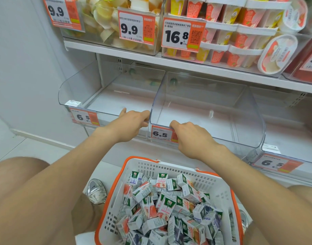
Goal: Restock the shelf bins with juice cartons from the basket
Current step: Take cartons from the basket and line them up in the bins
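A white basket [220, 190] with an orange rim is seen nearest, set between the person's bare knees, and it is heaped with small juice cartons [165, 206]. The cartons are jumbled, their long axes pointed every way, some lying flat and some tipped on end; no carton is held. A silver shoe [96, 190] is seen on the floor just left of the basket. Beyond it, both arms are stretched toward the lower shelf. The left hand [132, 123] is laid on the front edge of the left clear bin [77, 87], fingers curled over the lip near the divider. The right hand [188, 137] is closed over the front lip of the middle clear bin [254, 121], just beside a 6.5 price tag [161, 133]. Both bins are seen without cartons. Farther back, on the upper shelf, clear bins are filled with jelly cups [105, 23] and stacked pudding cups [240, 38], fronted by 9.9 and 16.8 tags.
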